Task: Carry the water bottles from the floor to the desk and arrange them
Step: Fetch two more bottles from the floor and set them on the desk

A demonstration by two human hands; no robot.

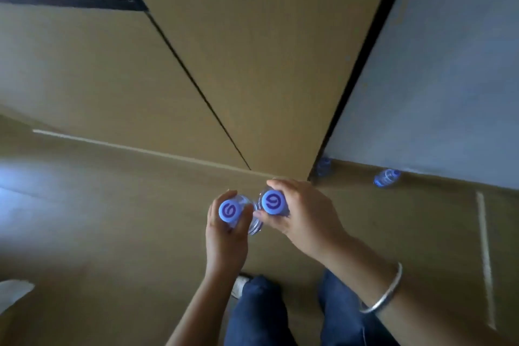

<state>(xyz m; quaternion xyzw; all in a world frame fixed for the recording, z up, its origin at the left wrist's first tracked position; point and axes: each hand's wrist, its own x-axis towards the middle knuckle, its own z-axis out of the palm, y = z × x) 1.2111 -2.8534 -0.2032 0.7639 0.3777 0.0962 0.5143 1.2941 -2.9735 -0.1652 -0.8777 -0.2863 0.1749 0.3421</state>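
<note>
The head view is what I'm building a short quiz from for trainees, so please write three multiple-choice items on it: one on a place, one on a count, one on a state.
1. Where do the two bottles not in hand lie?
A. On the floor at the foot of the grey wall
B. On a chair
C. In a box

2. How many bottles show in all?
A. Two
B. Four
C. Six

3. What is the left hand doing?
A. Hanging open and idle
B. Gripping a bottle just below its cap
C. Pressing flat on the wall

Key:
1 A: one floor bottle lies on its side and another sits by the corner, both against the grey wall.
2 B: those two, plus the left bottle and the right bottle.
3 B: the left hand curls round its bottle; the right hand holds the other.
</note>
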